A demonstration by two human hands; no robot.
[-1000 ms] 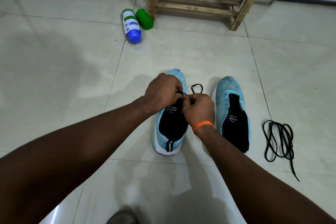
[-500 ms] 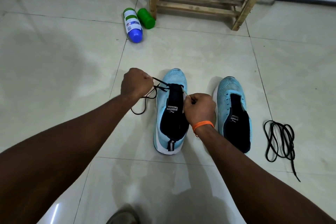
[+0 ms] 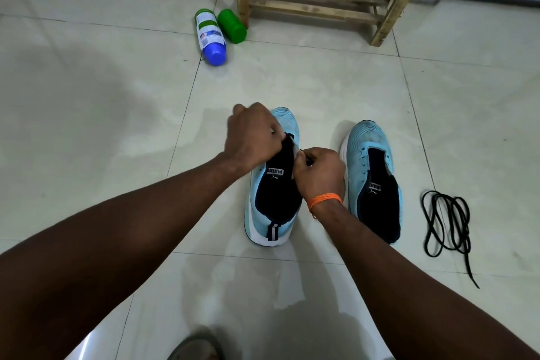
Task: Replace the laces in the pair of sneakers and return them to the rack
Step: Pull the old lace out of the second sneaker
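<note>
Centre frame, head view: light-blue Puma sneaker (image 3: 286, 121) sits toe-away on the tiled floor (image 3: 117, 126), with both hands at its throat. Over the eyelet zone, the left hand (image 3: 252, 137) arches across the top of the navy tongue (image 3: 279, 161). Its fingers curl down and what they grip is hidden, so I cannot tell lace from tongue. At the tongue's right edge, the right hand (image 3: 320, 175), with an orange wristband (image 3: 324, 201), has its fingers bunched. Thumb and forefinger pinch a short dark sliver, by the look the black lace (image 3: 307, 157). No crossings show on the tongue.

Right of centre: second sneaker (image 3: 365, 137), eyelets bare, just beside the first and apart from it. Far right: loose black lace (image 3: 447, 222) in a slack coil, one end trailing to lower right. Top centre: wooden rack (image 3: 315, 0). Left of its leg a white bottle with blue cap (image 3: 210, 35) lies on its side against a green bottle (image 3: 232, 26). Bottom edge: grey sandal toe (image 3: 195, 348).

Risks, as judgement; the task looks early.
- Tip could slip from the pinch, since the hands cover the eyelets and the work is half blind.
- An eyelet may be skipped or the ends left uneven, for the same reason.
- A hard tug could slide or tip the sneaker toward its pair, because nothing pins it down.
- Coil may knot when lifted by one end.
- Bottles sit close to the rack leg and could get knocked at put-back.
</note>
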